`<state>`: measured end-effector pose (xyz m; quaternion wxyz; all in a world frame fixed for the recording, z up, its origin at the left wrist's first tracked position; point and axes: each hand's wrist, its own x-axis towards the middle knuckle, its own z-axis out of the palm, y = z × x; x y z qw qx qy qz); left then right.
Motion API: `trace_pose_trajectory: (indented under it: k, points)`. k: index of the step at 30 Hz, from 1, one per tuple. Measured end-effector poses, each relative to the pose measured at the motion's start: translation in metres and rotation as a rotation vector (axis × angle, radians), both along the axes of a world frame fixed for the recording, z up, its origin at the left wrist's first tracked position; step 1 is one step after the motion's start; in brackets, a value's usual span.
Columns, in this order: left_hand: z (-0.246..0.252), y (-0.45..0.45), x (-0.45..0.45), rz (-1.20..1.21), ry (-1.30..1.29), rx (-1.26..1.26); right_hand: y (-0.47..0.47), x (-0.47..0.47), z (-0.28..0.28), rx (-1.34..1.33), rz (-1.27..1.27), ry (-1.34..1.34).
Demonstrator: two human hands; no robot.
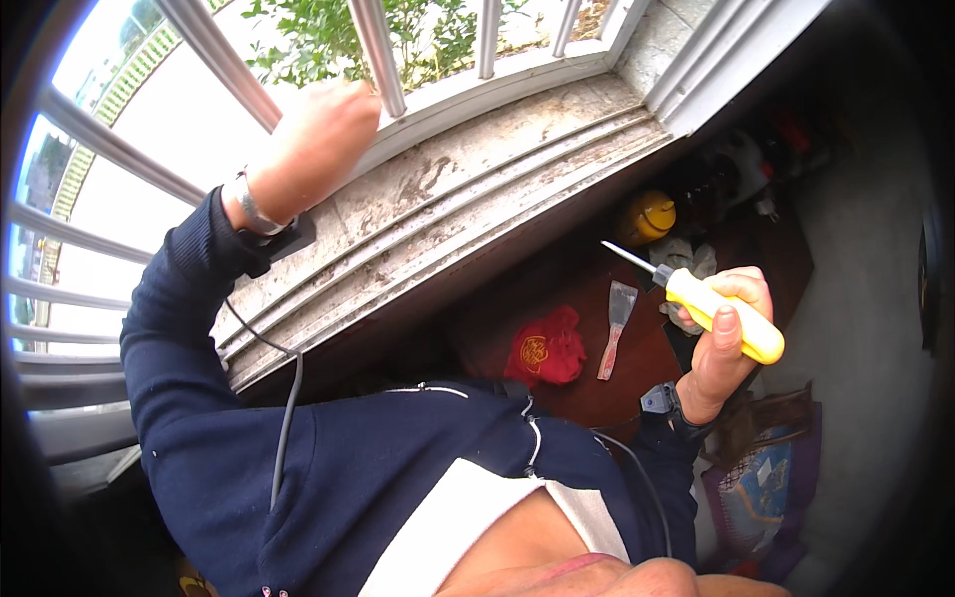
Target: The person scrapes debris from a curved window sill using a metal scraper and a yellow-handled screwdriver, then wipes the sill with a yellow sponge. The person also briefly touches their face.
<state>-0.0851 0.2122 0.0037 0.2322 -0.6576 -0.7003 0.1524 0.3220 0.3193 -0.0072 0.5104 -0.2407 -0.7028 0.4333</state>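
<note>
My right hand [727, 328] is wrapped around the yellow handle of a screwdriver [720, 310]. Its slim metal shaft points up and left, over the dark space below the sill. Up at the window, my left hand [321, 138] is bent over beside the metal window bars [377, 56], above the dirty window sill [440, 168]. Its fingers curl away from view, so whether they hold anything is hidden. A putty knife [618, 328] with a worn reddish handle lies on a dark red-brown surface [574, 403]. Left of it is a crumpled red cloth [548, 347] with a yellow print.
Grooved sliding tracks [462, 224] run along the sill, caked with dirt. A yellow container [649, 216] stands past the screwdriver tip, near crumpled pale material [690, 257]. Patterned bags [761, 485] rest at lower right. Cables [291, 403] hang from both wrists.
</note>
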Motion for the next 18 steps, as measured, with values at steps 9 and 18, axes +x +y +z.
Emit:
trace_pose_trajectory:
  k: [9,18]
  points:
    - [-0.015,0.038,0.05,-0.817,-0.713,-0.263,-0.001,-0.013,-0.003,0.124,-0.014,-0.085]
    - [-0.032,0.061,0.044,-0.624,-0.666,-0.033,0.006,-0.023,0.001,0.125,-0.048,-0.047]
